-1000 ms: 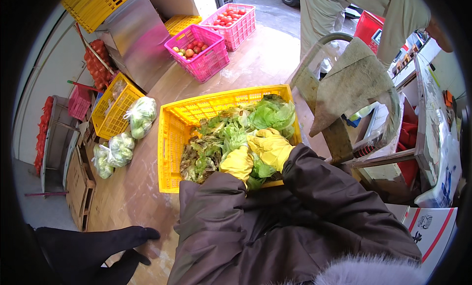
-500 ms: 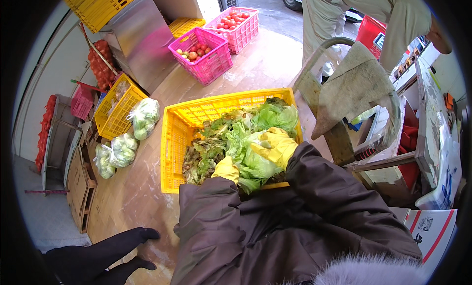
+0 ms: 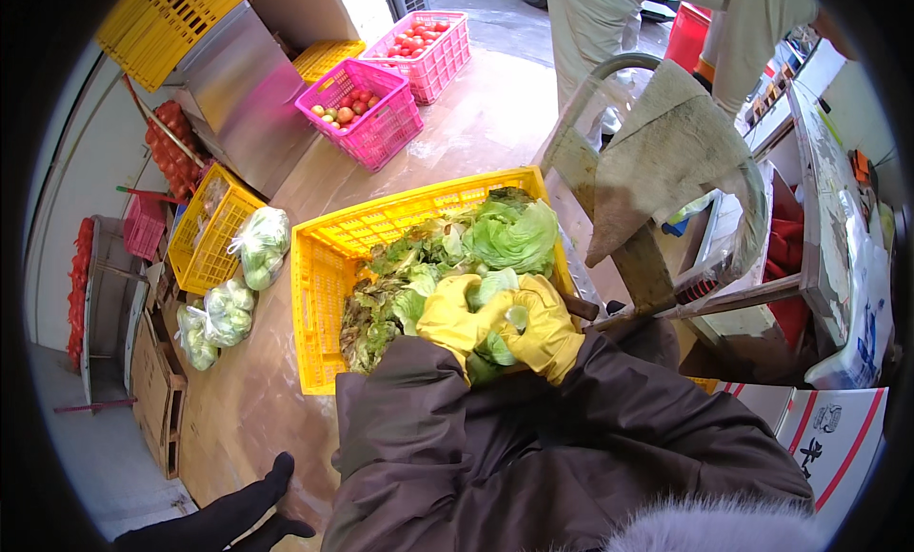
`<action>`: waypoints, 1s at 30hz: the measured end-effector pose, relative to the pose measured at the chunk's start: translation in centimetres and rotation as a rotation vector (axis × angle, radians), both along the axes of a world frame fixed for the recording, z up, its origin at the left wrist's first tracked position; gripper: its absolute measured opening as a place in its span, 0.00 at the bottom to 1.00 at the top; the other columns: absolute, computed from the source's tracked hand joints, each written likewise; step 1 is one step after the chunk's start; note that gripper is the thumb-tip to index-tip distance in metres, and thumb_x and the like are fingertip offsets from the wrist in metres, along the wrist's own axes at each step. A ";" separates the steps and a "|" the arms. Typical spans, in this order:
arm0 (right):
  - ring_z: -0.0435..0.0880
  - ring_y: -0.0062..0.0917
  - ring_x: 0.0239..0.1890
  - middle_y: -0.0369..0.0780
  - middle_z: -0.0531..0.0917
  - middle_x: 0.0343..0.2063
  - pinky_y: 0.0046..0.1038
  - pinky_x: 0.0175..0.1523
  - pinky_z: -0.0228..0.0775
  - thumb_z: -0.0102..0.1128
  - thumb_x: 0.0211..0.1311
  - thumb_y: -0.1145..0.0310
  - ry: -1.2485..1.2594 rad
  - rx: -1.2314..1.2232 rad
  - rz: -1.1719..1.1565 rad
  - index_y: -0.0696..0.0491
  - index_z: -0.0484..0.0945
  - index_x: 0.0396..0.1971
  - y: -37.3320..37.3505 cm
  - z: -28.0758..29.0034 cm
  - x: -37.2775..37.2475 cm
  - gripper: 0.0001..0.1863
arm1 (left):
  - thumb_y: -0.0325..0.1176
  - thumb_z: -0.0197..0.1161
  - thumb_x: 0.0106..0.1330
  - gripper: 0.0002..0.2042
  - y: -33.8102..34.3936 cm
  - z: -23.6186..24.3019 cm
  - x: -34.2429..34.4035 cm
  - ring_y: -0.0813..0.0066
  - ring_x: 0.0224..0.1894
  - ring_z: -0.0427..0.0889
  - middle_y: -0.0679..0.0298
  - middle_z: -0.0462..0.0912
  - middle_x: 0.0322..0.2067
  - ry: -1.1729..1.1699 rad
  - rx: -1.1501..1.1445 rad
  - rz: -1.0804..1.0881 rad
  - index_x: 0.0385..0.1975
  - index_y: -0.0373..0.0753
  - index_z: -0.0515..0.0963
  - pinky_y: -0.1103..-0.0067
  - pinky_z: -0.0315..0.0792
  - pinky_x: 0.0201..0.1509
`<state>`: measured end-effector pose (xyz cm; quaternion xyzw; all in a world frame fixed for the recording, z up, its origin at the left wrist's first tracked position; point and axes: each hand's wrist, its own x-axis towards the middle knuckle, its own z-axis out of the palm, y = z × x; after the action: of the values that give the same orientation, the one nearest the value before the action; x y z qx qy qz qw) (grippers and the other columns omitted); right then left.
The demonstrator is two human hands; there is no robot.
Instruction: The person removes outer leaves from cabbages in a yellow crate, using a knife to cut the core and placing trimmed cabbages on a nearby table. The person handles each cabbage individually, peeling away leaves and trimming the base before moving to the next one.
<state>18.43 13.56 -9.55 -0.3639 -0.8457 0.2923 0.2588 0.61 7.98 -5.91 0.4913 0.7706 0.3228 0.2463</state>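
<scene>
**Gloved hands gripped a lettuce over a crate of greens**

At the far left hung a red net sack (image 3: pixel 78 290), and then an orange mesh sack (image 3: pixel 171 152) against the wall. A small yellow crate (image 3: pixel 205 246) stood tilted next, with clear bags of pale green vegetables (image 3: pixel 228 314) beside it on the wooden floor (image 3: pixel 276 385). Farther back, a bright pink crate (image 3: pixel 381 138) and a paler pink crate (image 3: pixel 440 76) both held tomatoes (image 3: pixel 345 112).

In the middle sat a large yellow crate (image 3: pixel 312 314), browned, ragged leaves (image 3: pixel 362 328) along its left side and a round green lettuce head (image 3: pixel 514 233) toward its back right corner. At its near edge, the left hand (image 3: pixel 457 316) and the right hand (image 3: pixel 546 328), both in yellow gloves, curled around a lettuce (image 3: pixel 495 349), its pale stem visible between them.

To the right, a grey cloth (image 3: pixel 666 147) was draped over a metal-framed seat, in front of a co-worker's pale trousers (image 3: pixel 583 38). A white carton with red stripes (image 3: pixel 809 414) stood at the lower right.
</scene>
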 end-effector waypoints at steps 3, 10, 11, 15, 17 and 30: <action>0.74 0.47 0.57 0.52 0.76 0.53 0.42 0.65 0.65 0.74 0.50 0.56 0.130 0.026 -0.109 0.60 0.77 0.47 -0.9 -0.2 0.1 0.30 | 0.54 0.71 0.56 0.31 0.8 0.9 0.5 0.51 0.48 0.84 0.44 0.85 0.43 -0.018 -0.150 -0.086 0.47 0.30 0.82 0.68 0.76 0.54; 0.69 0.52 0.62 0.56 0.71 0.58 0.47 0.69 0.59 0.77 0.45 0.52 0.199 0.043 -0.177 0.63 0.68 0.59 -3.1 -2.6 0.3 0.45 | 0.41 0.64 0.67 0.15 1.1 0.4 -1.9 0.65 0.26 0.82 0.59 0.84 0.22 -0.224 -0.271 -0.180 0.33 0.33 0.84 0.72 0.75 0.34; 0.68 0.52 0.63 0.56 0.71 0.59 0.48 0.70 0.58 0.77 0.45 0.51 0.209 0.061 -0.159 0.63 0.68 0.60 -3.2 -2.9 0.2 0.46 | 0.40 0.63 0.67 0.13 1.5 0.3 -2.1 0.61 0.26 0.82 0.58 0.84 0.22 0.006 -0.239 -0.191 0.33 0.33 0.84 0.71 0.75 0.34; 0.67 0.52 0.65 0.57 0.70 0.60 0.49 0.72 0.54 0.76 0.47 0.48 0.241 0.103 -0.127 0.64 0.67 0.60 -3.1 -3.1 0.0 0.47 | 0.30 0.62 0.64 0.07 2.9 1.0 -2.1 0.49 0.35 0.84 0.51 0.86 0.34 0.303 -0.058 -0.274 0.37 0.37 0.83 0.67 0.78 0.39; 0.67 0.52 0.65 0.57 0.70 0.59 0.49 0.72 0.54 0.76 0.47 0.48 0.259 0.163 -0.100 0.64 0.67 0.60 -2.8 -2.9 -0.1 0.47 | 0.28 0.63 0.62 0.09 3.8 1.6 -1.6 0.50 0.41 0.85 0.50 0.85 0.42 0.272 0.259 -0.459 0.41 0.38 0.83 0.68 0.79 0.44; 0.57 0.54 0.70 0.54 0.65 0.66 0.49 0.75 0.44 0.59 0.60 0.45 -0.019 0.058 -0.061 0.63 0.64 0.66 -2.1 0.1 -1.4 0.43 | 0.24 0.64 0.56 0.10 3.3 -0.5 -5.4 0.54 0.49 0.82 0.53 0.83 0.44 0.126 -0.059 -0.705 0.38 0.37 0.82 0.71 0.75 0.56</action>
<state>17.00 11.51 -9.45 -0.3846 -0.8448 0.2563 0.2697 -4.74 11.25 -6.42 0.7385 0.5764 0.1647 0.3086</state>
